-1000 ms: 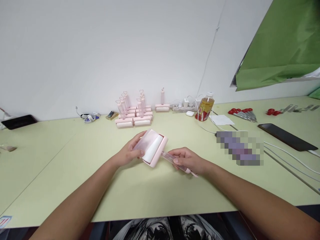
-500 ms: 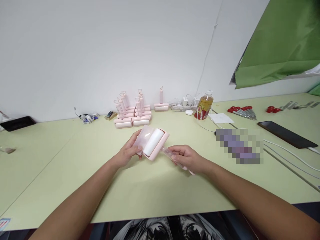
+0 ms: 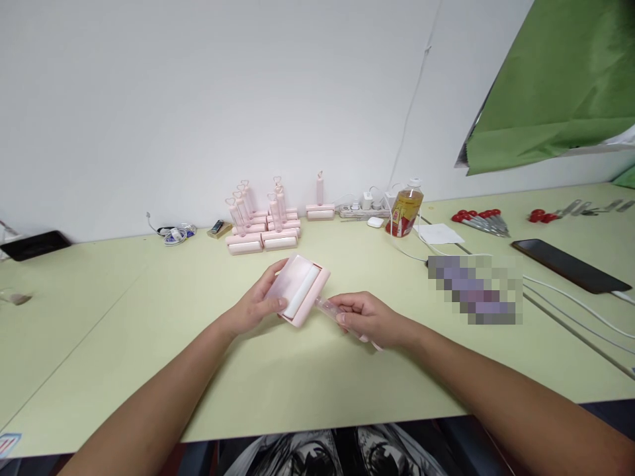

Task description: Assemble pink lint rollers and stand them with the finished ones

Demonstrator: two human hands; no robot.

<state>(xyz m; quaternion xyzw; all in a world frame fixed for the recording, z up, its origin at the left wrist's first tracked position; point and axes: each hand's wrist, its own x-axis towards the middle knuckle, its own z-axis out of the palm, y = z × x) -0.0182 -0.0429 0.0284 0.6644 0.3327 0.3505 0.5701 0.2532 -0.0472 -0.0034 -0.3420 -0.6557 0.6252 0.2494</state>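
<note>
A pink lint roller (image 3: 313,296) with a white roll is held between both hands above the table, tilted. My left hand (image 3: 258,301) is closed on its translucent pink cover (image 3: 292,277), the thumb on top near the roll. That cover overlaps part of the white roll. My right hand (image 3: 367,318) wraps round the clear pink handle (image 3: 328,307), whose loop end sticks out below the palm. Behind the hands, several more pink lint rollers (image 3: 245,246) stand upright with their handles up, and one lint roller (image 3: 320,211) stands apart to their right.
By the wall are a power strip (image 3: 364,213), a drink bottle (image 3: 405,210) and coiled cable (image 3: 176,234). At right lie a black phone (image 3: 568,264), white paper (image 3: 440,234) and red-ended metal tools (image 3: 480,219). A dark tablet-like device (image 3: 37,244) sits far left.
The cover has slid further across the white roll, toward the roller's handle side. Both hands and the lint roller have shifted slightly; my right hand keeps its grip.
</note>
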